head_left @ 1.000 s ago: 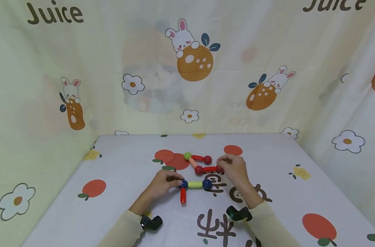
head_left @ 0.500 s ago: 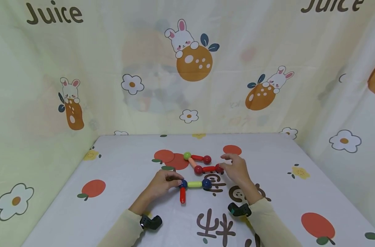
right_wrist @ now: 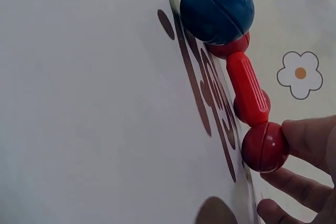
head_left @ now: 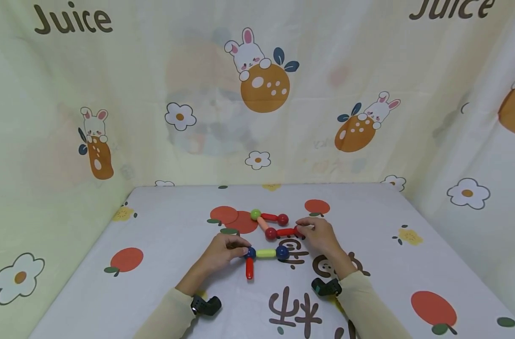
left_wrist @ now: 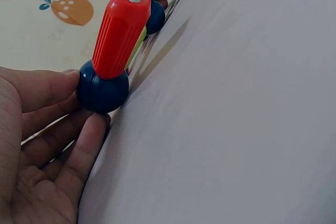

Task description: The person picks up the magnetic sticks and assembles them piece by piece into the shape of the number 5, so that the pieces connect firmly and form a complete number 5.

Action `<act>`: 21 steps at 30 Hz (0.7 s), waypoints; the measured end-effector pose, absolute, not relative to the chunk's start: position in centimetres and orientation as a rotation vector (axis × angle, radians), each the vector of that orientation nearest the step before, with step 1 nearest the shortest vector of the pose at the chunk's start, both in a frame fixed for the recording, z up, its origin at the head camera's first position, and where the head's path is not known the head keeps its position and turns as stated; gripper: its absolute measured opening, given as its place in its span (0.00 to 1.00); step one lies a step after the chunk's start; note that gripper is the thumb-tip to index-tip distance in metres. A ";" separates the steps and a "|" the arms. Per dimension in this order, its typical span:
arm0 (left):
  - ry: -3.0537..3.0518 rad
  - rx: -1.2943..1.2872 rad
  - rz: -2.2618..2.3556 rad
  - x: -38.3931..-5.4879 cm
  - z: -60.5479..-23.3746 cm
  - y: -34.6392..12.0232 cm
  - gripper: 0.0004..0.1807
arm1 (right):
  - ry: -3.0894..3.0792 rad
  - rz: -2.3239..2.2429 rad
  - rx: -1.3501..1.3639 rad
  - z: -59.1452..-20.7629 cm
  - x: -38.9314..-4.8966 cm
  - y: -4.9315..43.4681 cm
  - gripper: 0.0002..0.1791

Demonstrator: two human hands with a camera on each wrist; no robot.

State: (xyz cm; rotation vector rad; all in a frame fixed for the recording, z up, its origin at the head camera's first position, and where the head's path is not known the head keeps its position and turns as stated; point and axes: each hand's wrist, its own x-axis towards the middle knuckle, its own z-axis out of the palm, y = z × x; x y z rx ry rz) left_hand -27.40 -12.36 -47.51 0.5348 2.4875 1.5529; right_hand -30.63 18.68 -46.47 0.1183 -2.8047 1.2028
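Blue-ball assembly (head_left: 265,253) lies on the cloth-covered table (head_left: 350,202), nearest the person: two glossy, smooth dark blue balls joined by a short yellow-green rod, with a red rod (left_wrist: 119,32) at a right angle from the left ball, ribbed lengthwise and showing a pale round disc at its end. Just beyond it lies the zigzag assembly (head_left: 263,224), of red and peach rods, three shiny red balls and a green one; a seam line circles its near right red ball (right_wrist: 265,147).

The left hand (head_left: 223,250) pinches the left blue ball between thumb and fingers. The right hand (head_left: 322,236) pinches that seamed red ball likewise, wrist angled inward.

Half a second ago, the right fingers stood wider apart; now they cover more of the ball. The left hand has stayed put.
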 end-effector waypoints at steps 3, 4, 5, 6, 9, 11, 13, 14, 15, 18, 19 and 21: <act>2.485 0.540 1.556 -27.4 -47.5 -12.4 0.09 | -2.811 1.215 0.133 -46.5 -30.6 18.5 0.14; 2.483 0.539 1.557 -27.4 -47.5 -12.4 0.09 | -2.814 1.214 0.146 -46.5 -30.6 18.4 0.15; 2.483 0.537 1.558 -27.4 -47.5 -12.4 0.09 | -2.815 1.207 0.164 -46.5 -30.6 18.3 0.15; 2.485 0.535 1.557 -27.4 -47.6 -12.4 0.09 | -2.817 1.203 0.174 -46.5 -30.6 18.2 0.15; 2.485 0.525 1.559 -27.5 -47.6 -12.4 0.09 | -2.826 1.164 0.214 -46.5 -30.4 18.0 0.14; 2.486 0.520 1.556 -27.5 -47.6 -12.4 0.09 | -2.838 1.140 0.224 -46.5 -30.3 18.0 0.12; 2.484 0.521 1.557 -27.5 -47.6 -12.4 0.09 | -2.852 1.124 0.230 -46.4 -30.2 18.0 0.10; 2.483 0.522 1.557 -27.5 -47.5 -12.4 0.09 | -2.857 1.114 0.238 -46.4 -30.2 18.0 0.10; 2.483 0.525 1.556 -27.4 -47.5 -12.4 0.09 | -2.858 1.114 0.237 -46.5 -30.1 18.0 0.10; 2.483 0.528 1.557 -27.4 -47.5 -12.4 0.09 | -2.856 1.078 0.265 -46.6 -30.1 18.0 0.09; 2.482 0.528 1.556 -27.4 -47.6 -12.4 0.09 | -2.856 1.060 0.272 -46.7 -30.2 18.1 0.08; 2.482 0.528 1.555 -27.4 -47.6 -12.4 0.09 | -2.859 1.027 0.274 -46.8 -30.3 18.1 0.07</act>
